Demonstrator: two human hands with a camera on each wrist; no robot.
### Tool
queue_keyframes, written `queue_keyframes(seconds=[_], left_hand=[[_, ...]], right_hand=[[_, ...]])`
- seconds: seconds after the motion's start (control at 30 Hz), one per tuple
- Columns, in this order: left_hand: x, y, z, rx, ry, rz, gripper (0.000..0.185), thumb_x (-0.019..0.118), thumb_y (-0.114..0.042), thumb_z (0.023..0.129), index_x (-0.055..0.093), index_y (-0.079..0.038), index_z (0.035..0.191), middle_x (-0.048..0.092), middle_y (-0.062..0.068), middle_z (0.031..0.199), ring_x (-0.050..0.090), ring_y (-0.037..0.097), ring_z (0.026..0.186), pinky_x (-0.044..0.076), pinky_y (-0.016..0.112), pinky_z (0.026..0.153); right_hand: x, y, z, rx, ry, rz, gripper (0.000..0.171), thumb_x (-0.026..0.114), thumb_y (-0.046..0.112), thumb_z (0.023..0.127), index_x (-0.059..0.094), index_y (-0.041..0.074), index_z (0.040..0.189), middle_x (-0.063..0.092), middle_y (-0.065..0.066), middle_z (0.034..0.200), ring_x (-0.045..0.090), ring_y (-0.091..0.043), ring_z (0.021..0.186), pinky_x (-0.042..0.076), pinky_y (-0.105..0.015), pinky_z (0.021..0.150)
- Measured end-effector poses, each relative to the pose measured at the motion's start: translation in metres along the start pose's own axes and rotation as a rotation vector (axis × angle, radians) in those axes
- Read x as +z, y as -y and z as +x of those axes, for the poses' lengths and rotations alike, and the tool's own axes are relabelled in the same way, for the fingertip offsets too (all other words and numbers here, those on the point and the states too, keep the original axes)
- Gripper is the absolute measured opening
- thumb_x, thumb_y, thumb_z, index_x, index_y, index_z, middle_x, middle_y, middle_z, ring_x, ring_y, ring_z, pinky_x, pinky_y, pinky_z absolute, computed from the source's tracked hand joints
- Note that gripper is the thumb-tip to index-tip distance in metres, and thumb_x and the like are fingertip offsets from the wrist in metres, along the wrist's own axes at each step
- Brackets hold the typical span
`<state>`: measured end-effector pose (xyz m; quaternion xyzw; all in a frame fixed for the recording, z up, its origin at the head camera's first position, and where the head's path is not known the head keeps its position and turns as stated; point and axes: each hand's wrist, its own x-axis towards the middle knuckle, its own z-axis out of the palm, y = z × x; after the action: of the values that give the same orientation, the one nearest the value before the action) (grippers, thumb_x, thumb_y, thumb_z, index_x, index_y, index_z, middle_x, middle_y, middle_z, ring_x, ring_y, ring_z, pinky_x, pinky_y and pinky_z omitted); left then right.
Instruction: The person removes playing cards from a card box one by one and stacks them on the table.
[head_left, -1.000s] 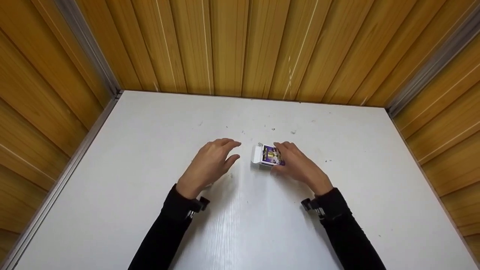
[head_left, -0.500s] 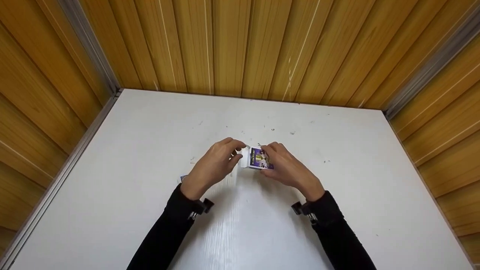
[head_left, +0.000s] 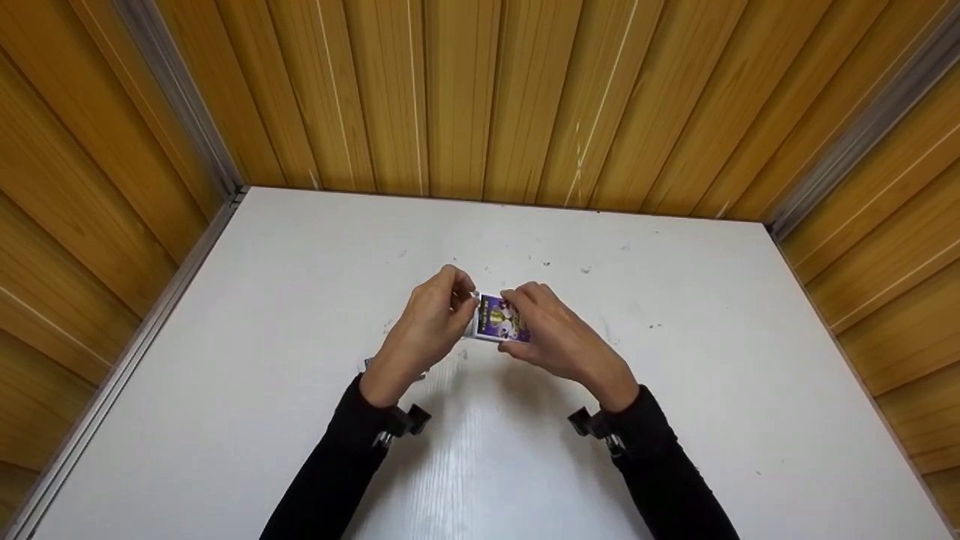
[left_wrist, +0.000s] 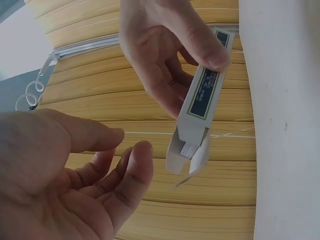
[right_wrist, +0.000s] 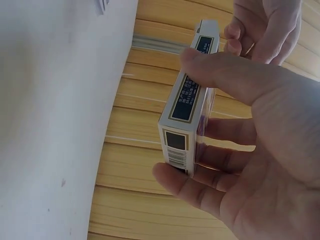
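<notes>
My right hand [head_left: 559,337] grips a small card box [head_left: 501,319] with a purple printed face, holding it just above the white table [head_left: 300,247]. Thumb and fingers clamp its long sides in the right wrist view, where the box [right_wrist: 187,110] shows a barcode end. Its white end flap hangs open in the left wrist view, and the edges of white cards show inside the box [left_wrist: 202,100]. My left hand [head_left: 439,315] hovers at that open end, fingers loosely curled and a short gap away from the flap [left_wrist: 195,160].
Yellow wood-panelled walls [head_left: 465,90] close in the table on the far, left and right sides, with metal strips in the corners. A small flat piece [head_left: 366,364] lies on the table beside my left wrist.
My right hand picked the box up from the table and carried it left. My left hand closed in from the left, up to the open flap end.
</notes>
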<state>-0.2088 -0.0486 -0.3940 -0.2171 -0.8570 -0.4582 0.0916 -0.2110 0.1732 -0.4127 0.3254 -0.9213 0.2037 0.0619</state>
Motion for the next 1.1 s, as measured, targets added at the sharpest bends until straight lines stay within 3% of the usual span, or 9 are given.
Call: queue_keyframes(seconds=[0.13,0.37,0.7,0.9,1.1], left_hand=[[-0.001,0.001,0.003,-0.036,0.0,-0.025,0.008,0.062,0.0,0.099,0.056,-0.004,0.101,0.062,0.009,0.091,0.06,0.021,0.083,0.052,0.031,0.069],[-0.002,0.006,0.001,-0.119,0.08,-0.046,0.01,0.06,-0.002,0.1,0.056,-0.002,0.109,0.063,0.01,0.097,0.059,0.021,0.087,0.052,0.032,0.074],[-0.004,0.014,-0.003,-0.234,0.154,-0.189,0.016,0.063,-0.007,0.101,0.052,-0.003,0.113,0.06,0.01,0.102,0.059,0.02,0.092,0.052,0.032,0.078],[-0.006,0.023,-0.003,-0.259,0.207,-0.251,0.02,0.067,-0.004,0.099,0.053,-0.001,0.113,0.061,0.011,0.101,0.061,0.023,0.093,0.052,0.029,0.076],[-0.008,0.029,-0.002,-0.278,0.203,-0.254,0.023,0.072,0.0,0.094,0.055,0.0,0.109,0.062,0.01,0.098,0.06,0.021,0.09,0.051,0.028,0.075]], right_hand=[[-0.003,0.003,0.0,-0.004,-0.022,-0.004,0.064,0.086,0.024,0.086,0.057,-0.001,0.137,0.057,-0.013,0.123,0.054,-0.022,0.107,0.052,-0.036,0.089],[-0.004,0.005,-0.002,-0.052,-0.053,-0.045,0.064,0.085,0.027,0.087,0.056,-0.001,0.137,0.057,-0.013,0.124,0.054,-0.023,0.11,0.052,-0.036,0.09],[-0.002,0.009,-0.003,-0.071,-0.076,-0.045,0.065,0.086,0.028,0.086,0.057,0.0,0.137,0.057,-0.012,0.125,0.054,-0.022,0.109,0.053,-0.035,0.088],[0.002,0.012,-0.003,-0.083,-0.067,-0.056,0.064,0.087,0.028,0.086,0.059,0.0,0.136,0.058,-0.011,0.124,0.055,-0.022,0.11,0.053,-0.034,0.089],[0.005,0.014,-0.001,-0.097,-0.067,-0.072,0.065,0.087,0.029,0.086,0.058,-0.001,0.136,0.057,-0.012,0.124,0.055,-0.022,0.11,0.053,-0.034,0.088]])
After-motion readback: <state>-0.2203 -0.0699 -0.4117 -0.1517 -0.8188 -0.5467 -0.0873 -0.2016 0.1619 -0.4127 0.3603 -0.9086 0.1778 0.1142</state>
